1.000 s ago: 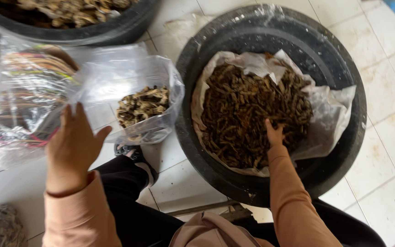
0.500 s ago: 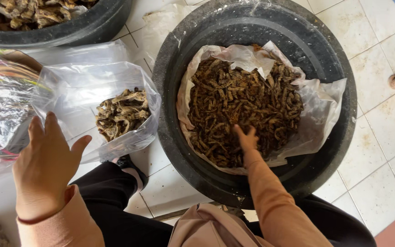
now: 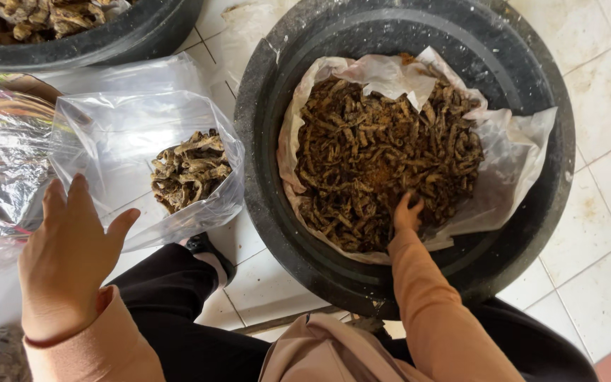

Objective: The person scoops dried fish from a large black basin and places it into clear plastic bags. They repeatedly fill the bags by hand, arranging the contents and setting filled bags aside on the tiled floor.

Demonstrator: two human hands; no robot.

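My right hand (image 3: 407, 213) digs into a heap of dark brown dried strips (image 3: 383, 155) lying on a plastic liner (image 3: 518, 155) inside a big black tub (image 3: 532, 64); its fingers are buried, so its grip is hidden. My left hand (image 3: 68, 255) hovers with fingers spread beside a clear plastic bag (image 3: 136, 141) on the tiled floor, touching or nearly touching its edge. That bag holds a small pile of the dried strips (image 3: 189, 170).
A second black tub (image 3: 129, 35) with paler dried pieces sits at the top left. More crumpled plastic bags (image 3: 1, 163) lie at the left. White floor tiles (image 3: 602, 283) surround the tubs. My legs in dark trousers (image 3: 171, 304) are at the bottom.
The view has shifted, so the tubs and bag sit further right in the frame. My right hand stays in the strips; my left hand remains raised by the bag.
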